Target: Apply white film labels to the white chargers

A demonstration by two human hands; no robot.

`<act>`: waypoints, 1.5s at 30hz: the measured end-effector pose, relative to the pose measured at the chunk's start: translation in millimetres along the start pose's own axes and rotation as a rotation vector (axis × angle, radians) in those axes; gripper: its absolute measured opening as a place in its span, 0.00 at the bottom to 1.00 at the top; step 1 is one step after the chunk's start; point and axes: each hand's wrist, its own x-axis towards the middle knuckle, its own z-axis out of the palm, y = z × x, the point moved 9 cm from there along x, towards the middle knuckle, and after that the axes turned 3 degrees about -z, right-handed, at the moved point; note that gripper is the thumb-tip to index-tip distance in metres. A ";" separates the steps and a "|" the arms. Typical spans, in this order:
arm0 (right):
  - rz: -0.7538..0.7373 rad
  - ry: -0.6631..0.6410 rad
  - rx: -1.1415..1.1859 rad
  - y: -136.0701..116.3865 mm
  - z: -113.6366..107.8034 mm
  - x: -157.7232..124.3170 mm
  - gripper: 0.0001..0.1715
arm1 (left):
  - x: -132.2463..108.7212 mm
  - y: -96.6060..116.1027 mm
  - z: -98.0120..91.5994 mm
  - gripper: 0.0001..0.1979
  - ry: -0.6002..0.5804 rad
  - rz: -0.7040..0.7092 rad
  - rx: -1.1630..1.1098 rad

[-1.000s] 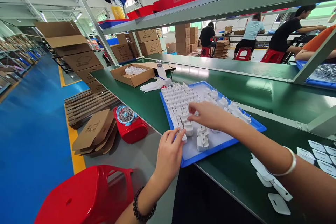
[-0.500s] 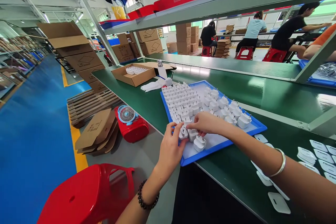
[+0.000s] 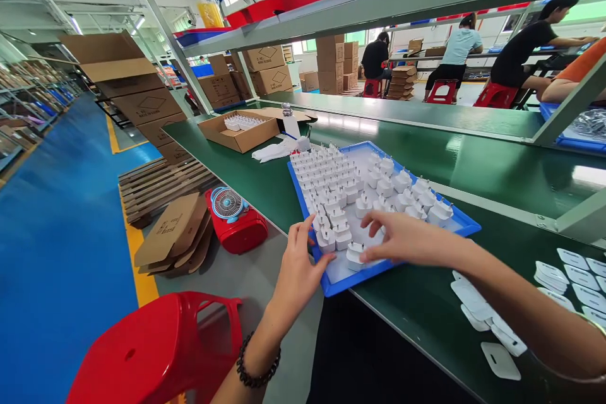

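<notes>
My left hand (image 3: 302,259) is at the near left corner of a blue-rimmed tray (image 3: 341,286), thumb and fingers apart, beside the front end of the packed rows of white plug adapters (image 3: 326,173), pins up. My right hand (image 3: 408,237) reaches over the tray with its fingers spread. Its thumb tip is at or close to a single white plug adapter (image 3: 354,257) near the front edge; whether they touch I cannot tell. More loosely spaced adapters (image 3: 402,182) stand on the tray's right side, some hidden behind the right hand.
White flat plates (image 3: 500,361) lie on the green bench at the right. Behind the tray are a white glove (image 3: 273,150) and an open carton (image 3: 239,137) of white parts. A shelf (image 3: 331,20) crosses overhead. On the floor stand a red stool (image 3: 137,341) and a fan (image 3: 228,203).
My right hand has come away from the front of the packed rows, moving right and opening beside the lone adapter. My left hand has drawn slightly back from the end adapter, its fingers spreading.
</notes>
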 end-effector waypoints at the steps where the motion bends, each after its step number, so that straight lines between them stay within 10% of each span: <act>1: -0.009 -0.004 -0.019 0.2 8.5 -2.5 0.26 | -3.8 1.8 -3.2 0.33 0.001 0.003 -0.020; 8: -0.085 0.037 -0.052 -19.7 48.7 4.5 0.21 | -32.5 26.0 1.0 0.24 -0.056 0.111 -0.022; 16: 0.262 0.373 -0.534 11.1 -37.9 -17.9 0.17 | -25.9 26.8 7.6 0.16 0.085 0.179 0.143; 22: 0.274 0.340 -0.566 31.0 -18.1 -13.0 0.12 | -28.5 21.8 8.1 0.19 0.074 0.120 0.142; 32: 0.007 0.145 -0.348 -21.8 40.8 -10.8 0.13 | -30.2 22.1 6.1 0.19 0.030 0.124 0.032; 39: 0.045 0.364 -0.384 0.6 -34.5 -6.8 0.10 | -30.5 18.8 8.4 0.19 0.080 0.028 0.024; 45: 0.100 0.334 -0.510 17.4 -54.1 34.7 0.41 | -37.0 18.7 1.7 0.23 0.150 0.023 0.048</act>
